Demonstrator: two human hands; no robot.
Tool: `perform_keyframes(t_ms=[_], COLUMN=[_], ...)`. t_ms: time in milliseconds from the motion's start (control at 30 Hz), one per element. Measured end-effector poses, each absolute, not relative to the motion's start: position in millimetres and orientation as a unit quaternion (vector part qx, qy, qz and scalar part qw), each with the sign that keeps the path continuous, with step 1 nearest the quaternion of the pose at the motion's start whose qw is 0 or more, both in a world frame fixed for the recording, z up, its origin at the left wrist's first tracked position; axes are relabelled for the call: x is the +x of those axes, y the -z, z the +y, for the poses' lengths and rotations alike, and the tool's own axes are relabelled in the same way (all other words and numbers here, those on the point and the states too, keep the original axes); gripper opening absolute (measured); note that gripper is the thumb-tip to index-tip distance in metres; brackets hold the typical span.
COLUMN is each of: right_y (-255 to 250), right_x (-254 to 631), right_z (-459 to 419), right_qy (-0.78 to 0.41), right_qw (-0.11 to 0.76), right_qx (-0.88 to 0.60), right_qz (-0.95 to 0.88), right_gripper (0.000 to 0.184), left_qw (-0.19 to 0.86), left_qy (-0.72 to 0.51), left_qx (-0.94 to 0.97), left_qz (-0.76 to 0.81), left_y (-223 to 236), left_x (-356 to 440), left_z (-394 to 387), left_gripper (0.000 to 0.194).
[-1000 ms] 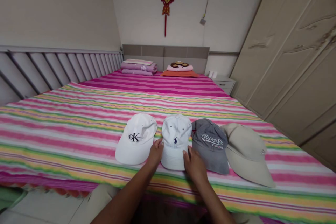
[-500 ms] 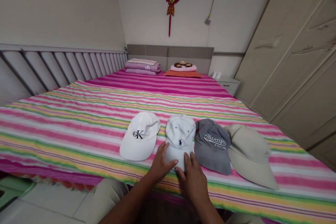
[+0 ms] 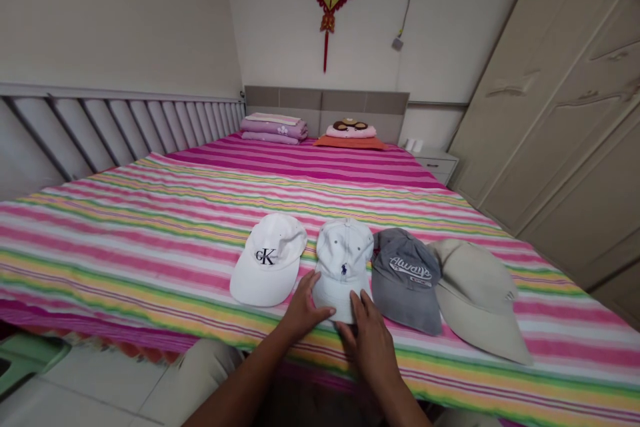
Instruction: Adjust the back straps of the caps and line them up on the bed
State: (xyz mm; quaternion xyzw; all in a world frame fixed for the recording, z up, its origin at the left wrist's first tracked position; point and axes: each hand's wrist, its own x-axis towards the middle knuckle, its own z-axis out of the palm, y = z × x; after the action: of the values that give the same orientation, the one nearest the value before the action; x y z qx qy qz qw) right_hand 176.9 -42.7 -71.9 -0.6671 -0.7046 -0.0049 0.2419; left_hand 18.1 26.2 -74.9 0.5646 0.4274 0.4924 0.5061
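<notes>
A pale blue-white baseball cap [image 3: 344, 253] with a small dark rider emblem lies on the bed, its brim towards me. My left hand [image 3: 304, 307] grips the left edge of that brim, the thumb on top near the front. On the brim's right side, my right hand [image 3: 373, 340] has its fingers on top and its thumb at the front edge. To the left sits a white cap [image 3: 273, 247] with "CK" lettering. A grey cap [image 3: 405, 280] with "Always" lettering lies close on the right, and a beige cap [image 3: 477, 293] lies beyond it.
Striped sheets cover the bed [image 3: 150, 233]. Folded purple bedding [image 3: 274, 130] and an orange and pink stack [image 3: 350, 133] rest by the headboard [image 3: 360, 103]. A railing [image 3: 125, 123] runs along the left, and a wardrobe [image 3: 550, 113] stands right. A green stool [image 3: 33, 357] is at lower left.
The view has shifted very slightly. Both hands stay on the pale cap's brim, with the left thumb moved a little to the left; the caps lie as before.
</notes>
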Motion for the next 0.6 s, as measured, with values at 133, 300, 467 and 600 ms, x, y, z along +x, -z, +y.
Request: perform_keyframes(t_ms=[133,300,467,600], right_y=[76.7,65.8,38.9,26.2], right_x=[182.3,189.3,192.9,191.9], right_z=[-42.9,-36.2,-20.3,-7.1], right_qy=[0.043,0.082,0.127,0.171], right_qw=[0.226,0.205,0.228,0.232], right_qx=[-0.661,-0.68,-0.674,-0.662], right_qz=[-0.714,-0.699,-0.691,-0.692], right_gripper=[0.054,0.058,0.058,0.054], left_qw=[0.607,0.711,0.729,0.719], left_qy=[-0.505,-0.458,-0.519,-0.541], left_qx=[0.411,0.373,0.355,0.353], left_qz=[0.457,0.381,0.269,0.255], left_y=[64.2,42.1,14.6,9.7], left_x=[22.0,30.3,41.0,41.2], left_z=[35.1,42.2,55.9,68.0], left_gripper=[0.062,0.044,0.05,0.053])
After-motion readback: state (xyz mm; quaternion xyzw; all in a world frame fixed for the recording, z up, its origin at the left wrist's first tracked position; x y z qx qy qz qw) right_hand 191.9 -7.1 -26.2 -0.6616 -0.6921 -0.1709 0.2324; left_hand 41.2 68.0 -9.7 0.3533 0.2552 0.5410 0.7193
